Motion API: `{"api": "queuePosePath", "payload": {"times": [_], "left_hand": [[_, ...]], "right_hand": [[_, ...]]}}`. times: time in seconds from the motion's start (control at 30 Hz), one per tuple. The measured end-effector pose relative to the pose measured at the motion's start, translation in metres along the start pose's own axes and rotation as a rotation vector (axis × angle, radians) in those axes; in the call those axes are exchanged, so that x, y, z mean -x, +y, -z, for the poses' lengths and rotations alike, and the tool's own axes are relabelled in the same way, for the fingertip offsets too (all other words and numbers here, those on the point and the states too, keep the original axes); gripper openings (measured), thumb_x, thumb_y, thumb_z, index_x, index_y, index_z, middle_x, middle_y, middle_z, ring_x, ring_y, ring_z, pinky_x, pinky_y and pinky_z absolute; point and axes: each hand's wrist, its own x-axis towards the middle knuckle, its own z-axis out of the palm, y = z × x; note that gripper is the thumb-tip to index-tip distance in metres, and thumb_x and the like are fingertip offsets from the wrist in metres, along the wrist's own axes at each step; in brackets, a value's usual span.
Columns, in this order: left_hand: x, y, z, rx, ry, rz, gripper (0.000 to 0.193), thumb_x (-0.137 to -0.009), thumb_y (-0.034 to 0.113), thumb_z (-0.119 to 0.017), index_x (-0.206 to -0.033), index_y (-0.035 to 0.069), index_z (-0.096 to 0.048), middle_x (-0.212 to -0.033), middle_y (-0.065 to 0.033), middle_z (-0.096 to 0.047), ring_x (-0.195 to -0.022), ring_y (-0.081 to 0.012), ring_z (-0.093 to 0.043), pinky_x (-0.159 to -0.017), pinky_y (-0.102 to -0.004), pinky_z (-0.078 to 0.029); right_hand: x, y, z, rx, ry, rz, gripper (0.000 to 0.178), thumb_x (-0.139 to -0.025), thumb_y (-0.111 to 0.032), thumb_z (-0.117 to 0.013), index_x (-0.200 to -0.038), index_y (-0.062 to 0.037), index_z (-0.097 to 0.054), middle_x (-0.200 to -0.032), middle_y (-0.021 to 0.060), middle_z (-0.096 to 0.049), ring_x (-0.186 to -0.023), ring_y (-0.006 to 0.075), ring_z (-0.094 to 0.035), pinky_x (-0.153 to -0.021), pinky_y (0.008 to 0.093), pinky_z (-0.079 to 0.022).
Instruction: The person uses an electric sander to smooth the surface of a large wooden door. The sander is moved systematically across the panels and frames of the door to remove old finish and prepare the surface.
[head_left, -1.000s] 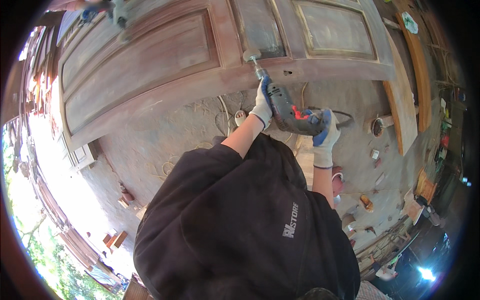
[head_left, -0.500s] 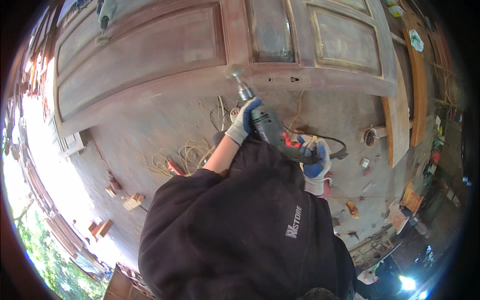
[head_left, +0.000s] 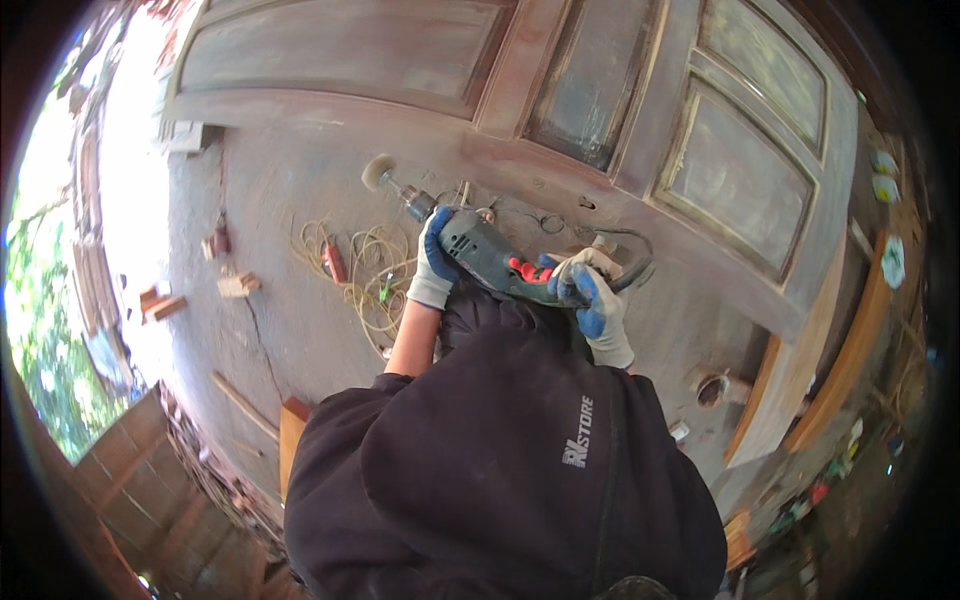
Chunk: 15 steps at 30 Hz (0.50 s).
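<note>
A dark power drill [head_left: 482,252] lies across the front of my body, red parts showing along its handle. Fixed in its chuck is a pale round wheel [head_left: 378,172], apart from the door and over the floor. My left hand [head_left: 432,262], in a white and blue glove, is closed around the drill's front part behind the chuck. At the rear handle, my gloved right hand [head_left: 592,300] is wrapped around the grip; some of its fingertips are hidden. Beyond the drill is a large panelled wooden door [head_left: 510,165], its surface worn and dusty.
Coiled yellowish cord [head_left: 385,255] and a red-handled tool [head_left: 333,262] lie on the floor at left, near small wood blocks [head_left: 238,286]. Long boards [head_left: 790,385] extend along the right, beside a round rusty piece [head_left: 712,388]. A black cable [head_left: 640,245] loops behind my right hand.
The drill's wheel has come away from the door's edge and swung left, over the floor. Both hands keep their hold. The whole view has turned, putting the door farther up and right.
</note>
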Motion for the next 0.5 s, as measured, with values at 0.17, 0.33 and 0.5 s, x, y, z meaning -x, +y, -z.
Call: {"api": "queuePosePath", "payload": {"times": [0.17, 0.33, 0.5], "left_hand": [[0.039, -0.086, -0.009, 0.017, 0.142, -0.174, 0.025, -0.092, 0.030, -0.053, -0.106, 0.011, -0.061, -0.100, -0.0071, -0.066, -0.093, -0.0207, -0.063, -0.084, -0.0355, -0.050], [0.080, -0.137, -0.051, 0.234, 0.184, -0.178, 0.029, -0.091, 0.032, -0.053, -0.103, 0.006, -0.061, -0.098, -0.0101, -0.065, -0.090, -0.0252, -0.062, -0.084, -0.0390, -0.051], [0.105, -0.159, -0.072, 0.342, 0.191, -0.362, 0.034, -0.089, 0.036, -0.053, -0.101, 0.005, -0.061, -0.097, -0.0125, -0.066, -0.090, -0.0298, -0.062, -0.085, -0.0434, -0.050]], "right_hand": [[0.003, -0.045, 0.071, -0.198, -0.051, -0.216, 0.022, -0.090, -0.006, -0.049, -0.068, -0.0064, -0.047, -0.063, 0.0035, -0.051, -0.061, 0.0116, -0.051, -0.093, 0.0390, -0.045], [0.010, -0.105, 0.099, -0.041, -0.244, -0.345, 0.011, -0.087, -0.006, -0.054, -0.076, -0.0023, -0.057, -0.070, 0.0029, -0.057, -0.062, 0.0073, -0.051, -0.075, 0.0274, -0.048], [0.009, -0.138, 0.086, 0.195, -0.582, -0.253, 0.007, -0.081, -0.005, -0.060, -0.087, -0.0023, -0.061, -0.074, -0.0001, -0.060, -0.068, 0.0040, -0.053, -0.061, 0.0222, -0.043]]}}
